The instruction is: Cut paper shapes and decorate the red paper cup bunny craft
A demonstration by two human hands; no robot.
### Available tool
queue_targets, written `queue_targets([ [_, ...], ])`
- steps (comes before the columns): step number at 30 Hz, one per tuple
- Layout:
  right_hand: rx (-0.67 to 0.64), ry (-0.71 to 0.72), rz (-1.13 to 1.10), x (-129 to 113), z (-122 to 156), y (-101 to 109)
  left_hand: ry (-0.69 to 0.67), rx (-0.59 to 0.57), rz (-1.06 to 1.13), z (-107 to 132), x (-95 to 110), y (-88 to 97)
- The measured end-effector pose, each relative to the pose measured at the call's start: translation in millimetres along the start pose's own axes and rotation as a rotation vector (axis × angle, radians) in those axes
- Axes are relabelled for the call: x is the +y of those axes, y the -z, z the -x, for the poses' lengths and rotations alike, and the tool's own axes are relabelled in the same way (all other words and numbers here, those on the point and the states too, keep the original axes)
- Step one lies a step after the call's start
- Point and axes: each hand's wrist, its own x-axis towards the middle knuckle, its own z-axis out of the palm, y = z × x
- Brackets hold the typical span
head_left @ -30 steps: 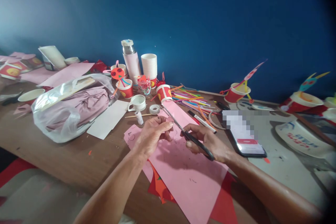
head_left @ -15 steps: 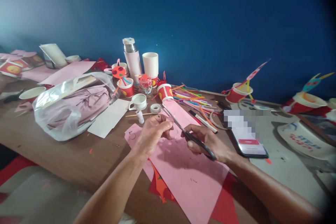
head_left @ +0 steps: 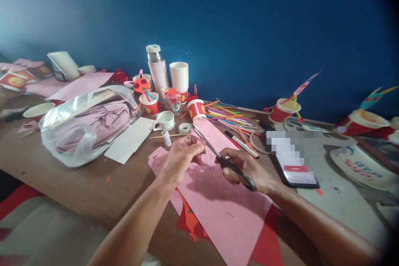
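My right hand (head_left: 241, 168) is closed round the black handles of a pair of scissors (head_left: 232, 165), their blades pointing up and left. Between the thumb and fingers of my left hand (head_left: 185, 156) is a small piece of pink paper (head_left: 202, 143), right beside the blades. How far the blades are apart is hard to make out. Below both hands lies a large pink paper sheet (head_left: 230, 220) with small dark marks or scraps on it. Red paper (head_left: 271, 237) and an orange paper cutout (head_left: 190, 218) stick out from under it.
A plastic bag (head_left: 68, 147) of pink cloth lies left. Behind stand a flask (head_left: 158, 72), stacked paper cups (head_left: 179, 77), a white mug (head_left: 164, 121) and tape (head_left: 184, 128). Colourful sticks (head_left: 229, 118), a marker (head_left: 246, 147) and a phone (head_left: 294, 166) lie right.
Almost nothing differs. Both hands, the scissors and the pink paper piece stay in nearly the same place, with only a very slight shift of the view.
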Motion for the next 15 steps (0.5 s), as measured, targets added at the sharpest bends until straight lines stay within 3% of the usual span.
queue_targets([
  [15, 0.001, 0.005, 0.026, 1.6, -0.3, 1.0, 0.011, -0.024, 0.055, -0.4, -2.3, 1.6],
])
